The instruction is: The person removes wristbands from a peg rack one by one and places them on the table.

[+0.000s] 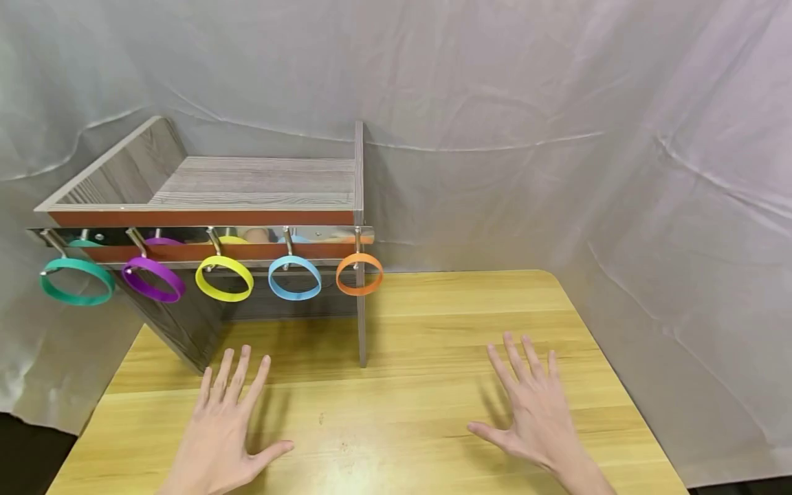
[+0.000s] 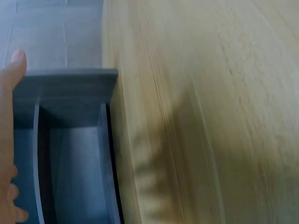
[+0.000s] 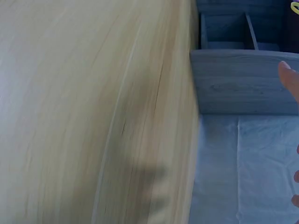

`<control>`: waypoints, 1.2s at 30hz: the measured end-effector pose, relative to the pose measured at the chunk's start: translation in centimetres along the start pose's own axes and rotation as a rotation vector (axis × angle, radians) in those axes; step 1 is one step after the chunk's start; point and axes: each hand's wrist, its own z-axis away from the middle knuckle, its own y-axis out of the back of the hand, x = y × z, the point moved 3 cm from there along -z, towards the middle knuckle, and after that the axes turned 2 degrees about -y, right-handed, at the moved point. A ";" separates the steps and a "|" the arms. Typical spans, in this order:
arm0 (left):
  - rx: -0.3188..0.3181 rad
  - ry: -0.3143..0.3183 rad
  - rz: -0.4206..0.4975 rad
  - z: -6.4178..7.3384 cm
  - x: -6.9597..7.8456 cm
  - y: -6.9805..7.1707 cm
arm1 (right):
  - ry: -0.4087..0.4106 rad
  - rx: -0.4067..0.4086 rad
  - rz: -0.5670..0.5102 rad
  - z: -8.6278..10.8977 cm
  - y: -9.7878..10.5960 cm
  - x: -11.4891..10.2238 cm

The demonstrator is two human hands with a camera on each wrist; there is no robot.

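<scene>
Fingers spread, my left hand (image 1: 218, 436) is held over the wooden table in front of a grey wood-grain shelf unit (image 1: 260, 180), holding nothing. To the right, my right hand (image 1: 540, 414) is likewise spread and bare over the table. A metal hook rail (image 1: 322, 234) runs across the unit's front. From its hooks hang several wristband-like rings: green (image 1: 77, 300), purple (image 1: 176, 283), yellow (image 1: 224, 297), light blue (image 1: 294, 295) and orange (image 1: 359, 292) at the right end. Both hands are apart from the rings. In the right wrist view only a thumb (image 3: 289, 79) and some fingertips show.
The wooden table (image 1: 421, 412) extends to the right of the shelf unit. A grey sheet (image 1: 495, 151) hangs behind and along both sides. Upright dividers (image 2: 37, 154) of the unit show in the left wrist view, and its side panel (image 3: 243, 84) in the right wrist view.
</scene>
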 end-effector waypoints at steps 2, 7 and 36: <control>0.013 -0.008 0.021 0.1 -0.6 0.2 | -0.002 -0.010 -0.026 -0.2 -0.1 -0.4; 0.070 0.014 0.111 0.8 -2.1 1.0 | 0.001 -0.008 -0.127 -0.6 -0.5 -1.2; 0.619 0.373 0.644 3.5 -10.4 2.9 | -0.088 0.188 -0.994 -6.9 -2.9 -6.8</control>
